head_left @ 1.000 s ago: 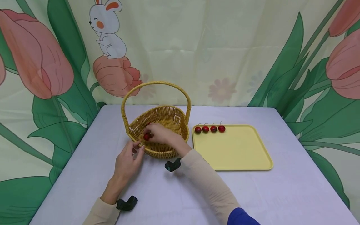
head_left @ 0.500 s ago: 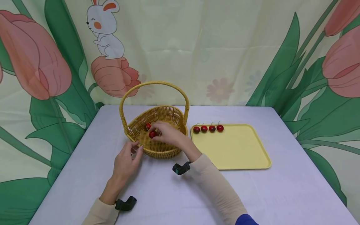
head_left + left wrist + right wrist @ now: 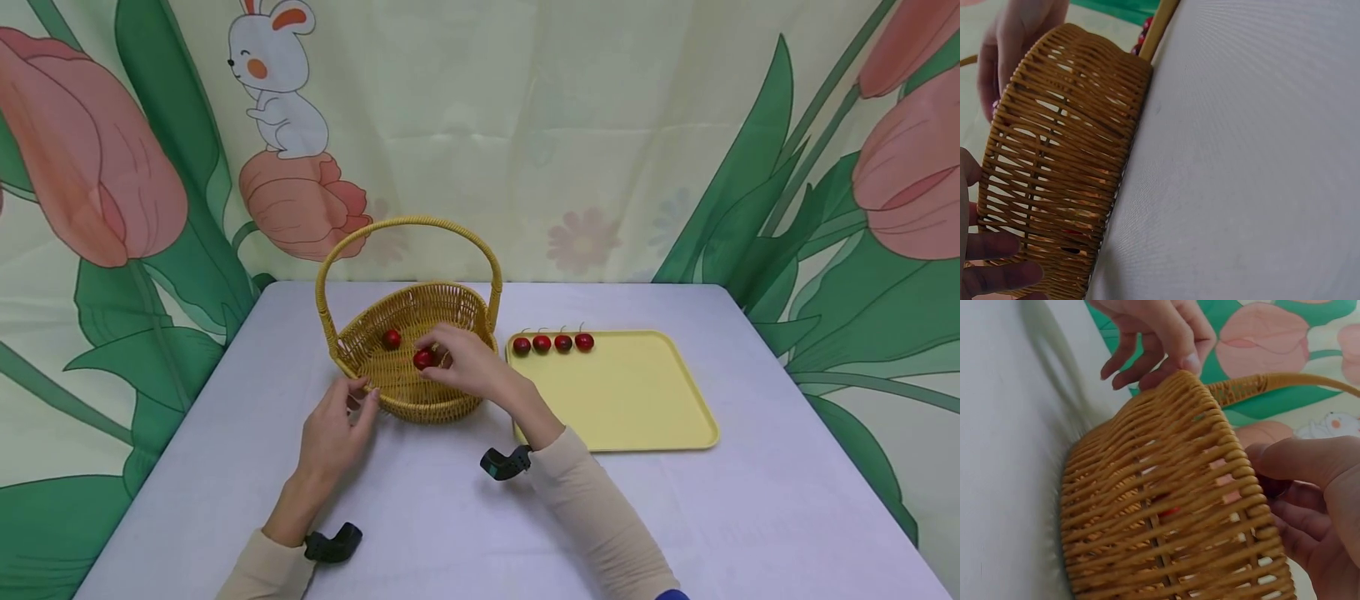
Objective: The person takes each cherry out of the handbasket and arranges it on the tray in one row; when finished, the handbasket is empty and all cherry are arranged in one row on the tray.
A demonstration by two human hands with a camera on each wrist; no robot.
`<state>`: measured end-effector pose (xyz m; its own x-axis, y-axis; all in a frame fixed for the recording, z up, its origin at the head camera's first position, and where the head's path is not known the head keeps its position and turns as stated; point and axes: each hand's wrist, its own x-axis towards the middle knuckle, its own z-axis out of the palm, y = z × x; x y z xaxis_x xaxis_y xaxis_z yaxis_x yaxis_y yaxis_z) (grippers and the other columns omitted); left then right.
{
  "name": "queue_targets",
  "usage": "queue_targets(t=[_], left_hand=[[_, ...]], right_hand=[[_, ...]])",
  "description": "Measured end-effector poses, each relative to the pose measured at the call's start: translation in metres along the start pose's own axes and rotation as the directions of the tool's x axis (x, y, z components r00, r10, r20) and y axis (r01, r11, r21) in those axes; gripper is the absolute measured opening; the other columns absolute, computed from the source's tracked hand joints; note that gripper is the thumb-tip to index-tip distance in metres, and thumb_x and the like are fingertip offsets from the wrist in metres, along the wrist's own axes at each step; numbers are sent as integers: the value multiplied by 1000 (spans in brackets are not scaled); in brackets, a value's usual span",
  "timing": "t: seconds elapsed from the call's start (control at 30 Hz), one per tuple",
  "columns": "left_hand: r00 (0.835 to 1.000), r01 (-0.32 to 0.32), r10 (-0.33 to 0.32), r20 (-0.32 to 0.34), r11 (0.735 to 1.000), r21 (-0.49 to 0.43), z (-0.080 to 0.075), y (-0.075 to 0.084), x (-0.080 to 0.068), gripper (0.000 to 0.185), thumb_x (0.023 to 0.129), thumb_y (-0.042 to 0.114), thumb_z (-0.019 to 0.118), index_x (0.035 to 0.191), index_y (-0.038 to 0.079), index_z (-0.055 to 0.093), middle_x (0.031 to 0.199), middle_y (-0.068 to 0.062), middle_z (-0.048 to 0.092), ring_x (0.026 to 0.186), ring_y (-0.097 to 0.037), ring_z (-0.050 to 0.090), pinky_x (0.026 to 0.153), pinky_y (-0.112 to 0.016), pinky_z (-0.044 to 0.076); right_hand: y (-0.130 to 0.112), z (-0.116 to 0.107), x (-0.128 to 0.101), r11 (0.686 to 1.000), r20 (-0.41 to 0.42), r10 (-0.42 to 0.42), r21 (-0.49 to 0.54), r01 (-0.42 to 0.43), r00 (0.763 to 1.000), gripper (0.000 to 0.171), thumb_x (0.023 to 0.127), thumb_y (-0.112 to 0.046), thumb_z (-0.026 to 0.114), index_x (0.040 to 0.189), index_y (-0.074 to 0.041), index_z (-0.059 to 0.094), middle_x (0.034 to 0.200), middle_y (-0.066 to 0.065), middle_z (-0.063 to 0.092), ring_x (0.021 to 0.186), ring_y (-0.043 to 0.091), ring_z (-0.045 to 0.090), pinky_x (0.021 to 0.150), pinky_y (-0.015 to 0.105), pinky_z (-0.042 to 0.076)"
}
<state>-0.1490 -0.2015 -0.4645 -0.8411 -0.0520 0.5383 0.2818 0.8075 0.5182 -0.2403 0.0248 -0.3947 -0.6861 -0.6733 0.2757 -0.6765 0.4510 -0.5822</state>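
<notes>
A yellow wicker basket (image 3: 442, 312) with a hoop handle stands on the table. My right hand (image 3: 459, 360) reaches over its near rim and pinches a red cherry (image 3: 424, 358) above the inside. Another cherry (image 3: 392, 338) lies in the basket at the left. My left hand (image 3: 337, 425) holds the basket's near-left rim, thumb on top in the right wrist view (image 3: 1166, 337). The basket's woven wall (image 3: 1063, 169) fills the left wrist view, and its woven wall (image 3: 1166, 506) also fills the right wrist view. A yellow tray (image 3: 622, 400) to the right carries several cherries (image 3: 552, 342) in a row along its far edge.
The table (image 3: 465, 517) wears a pale lilac cloth and ends at a curtain printed with tulips and a rabbit (image 3: 273, 79). Black wrist mounts (image 3: 333, 543) sit on both forearms. Bare cloth lies in front of the basket and the tray.
My right hand has lifted a cherry from the basket's left side and carried it rightward, toward the tray side. One cherry it had covered now shows. The left hand stays on the rim.
</notes>
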Motion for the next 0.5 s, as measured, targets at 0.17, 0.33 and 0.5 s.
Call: queue_targets(t=[0.17, 0.33, 0.5], left_hand=[[1000, 13, -13, 8, 1000, -6, 0, 0, 0, 29, 96, 25, 64, 116, 3, 62, 93, -7, 67, 78, -16, 61, 63, -31, 51], [1000, 23, -23, 10, 1000, -6, -1, 1, 0, 29, 97, 26, 63, 116, 3, 63, 92, -6, 67, 78, -16, 62, 64, -32, 52], [999, 34, -34, 17, 999, -1, -1, 2, 1, 31, 97, 26, 63, 116, 2, 63, 93, -7, 67, 78, -17, 62, 64, -33, 52]], right_hand=[[1, -5, -8, 999, -66, -34, -7, 34, 997, 31, 89, -13, 75, 117, -5, 66, 113, 7, 66, 92, 16, 67, 80, 31, 58], [2, -10, -13, 997, -115, -75, 21, 78, 991, 31, 88, -10, 76, 116, -4, 65, 110, 7, 67, 91, 17, 66, 81, 33, 58], [-1, -17, -16, 991, -147, -120, 39, 127, 982, 30, 88, -7, 75, 115, -2, 65, 108, 9, 66, 90, 19, 66, 81, 36, 58]])
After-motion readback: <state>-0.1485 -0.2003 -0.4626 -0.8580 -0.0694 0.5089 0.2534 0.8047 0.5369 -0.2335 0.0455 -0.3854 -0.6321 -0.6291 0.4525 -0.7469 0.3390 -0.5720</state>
